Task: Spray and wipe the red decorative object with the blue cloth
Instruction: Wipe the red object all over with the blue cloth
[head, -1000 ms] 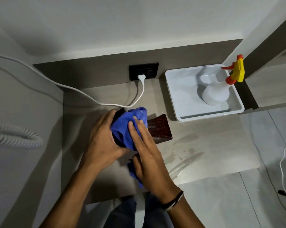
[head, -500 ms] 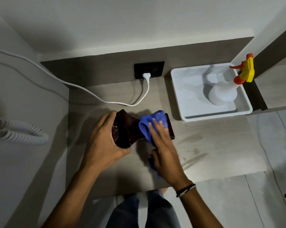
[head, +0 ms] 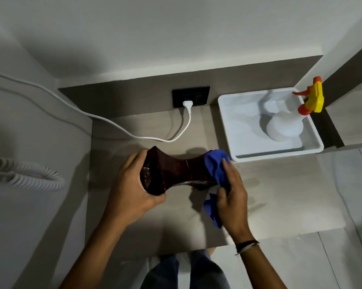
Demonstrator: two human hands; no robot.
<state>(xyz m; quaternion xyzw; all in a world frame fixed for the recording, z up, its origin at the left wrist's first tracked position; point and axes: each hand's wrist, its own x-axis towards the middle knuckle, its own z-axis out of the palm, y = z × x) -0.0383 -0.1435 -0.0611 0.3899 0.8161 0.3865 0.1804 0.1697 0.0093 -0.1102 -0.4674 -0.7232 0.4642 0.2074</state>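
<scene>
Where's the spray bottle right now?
The spray bottle stands in the white tray at the counter's far right corner, beyond the right hand.

The right hand [head: 231, 197] has slid the soft blue cloth [head: 216, 167] from the left end to the right end of the shiny dark red curved object [head: 176, 172].

— Dim?
— Yes, soft light from above; hands throw shadows on the beige laminate counter [head: 176, 222].
— Sharp?
— Slightly soft, right hand [head: 231, 197] blurred; wide-angle bending near the edges. Faint glare toward the counter's right edge.
</scene>
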